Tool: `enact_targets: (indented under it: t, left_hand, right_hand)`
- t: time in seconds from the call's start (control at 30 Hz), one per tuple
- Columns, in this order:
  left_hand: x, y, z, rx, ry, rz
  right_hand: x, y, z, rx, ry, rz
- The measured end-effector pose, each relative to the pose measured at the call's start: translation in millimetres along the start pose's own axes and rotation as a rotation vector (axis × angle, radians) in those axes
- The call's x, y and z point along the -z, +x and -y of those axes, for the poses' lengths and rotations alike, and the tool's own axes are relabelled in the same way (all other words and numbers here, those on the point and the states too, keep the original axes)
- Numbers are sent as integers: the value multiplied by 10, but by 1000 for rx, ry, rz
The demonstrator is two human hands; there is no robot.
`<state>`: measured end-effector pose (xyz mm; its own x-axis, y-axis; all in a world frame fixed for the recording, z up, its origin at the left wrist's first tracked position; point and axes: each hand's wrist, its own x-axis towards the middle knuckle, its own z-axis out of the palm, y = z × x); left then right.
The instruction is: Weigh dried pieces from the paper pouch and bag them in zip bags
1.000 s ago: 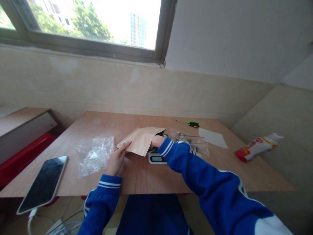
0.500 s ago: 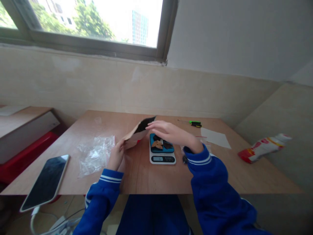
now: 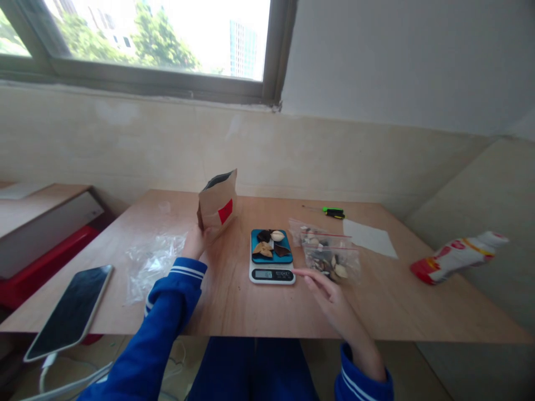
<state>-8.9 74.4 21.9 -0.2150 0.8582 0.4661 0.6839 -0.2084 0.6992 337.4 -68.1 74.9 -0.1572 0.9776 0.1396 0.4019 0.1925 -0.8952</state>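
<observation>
My left hand (image 3: pixel 195 240) grips the lower left side of a brown paper pouch (image 3: pixel 213 207) with a red label, its mouth open and upward. In the middle of the table stands a small white kitchen scale (image 3: pixel 272 266) with a blue top. On that top lie several dried pieces (image 3: pixel 263 249), tan, dark brown and pale. My right hand (image 3: pixel 328 295) is at the scale's lower right corner, index finger stretched toward the button panel. Whether the fingertip touches it I cannot tell. Nothing shows in this hand. The scale's digits are too blurred to read.
Clear zip bags (image 3: pixel 330 259) of similar dried pieces lie right of the scale. Farther back are screwdrivers (image 3: pixel 334 213) and a white paper sheet (image 3: pixel 370 236). A bottle (image 3: pixel 457 257) lies tilted at right. Crumpled clear plastic bags (image 3: pixel 152 264) and a cabled phone (image 3: pixel 71 312) are at left.
My right hand has left the pouch's mouth and come down to the scale's right corner. The pouch has swung more upright and moved left. A pale piece now shows on the scale.
</observation>
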Motion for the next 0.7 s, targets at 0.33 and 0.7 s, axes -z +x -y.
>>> enact_targets:
  t: [0.33,0.7]
  left_hand:
    - [541,-918,300,312,421,36]
    - [648,-908,200,416,281,-8]
  right_hand:
    - [70,-49,-267,-115,52,-77]
    - [1,-113,-253,-125,34,-27]
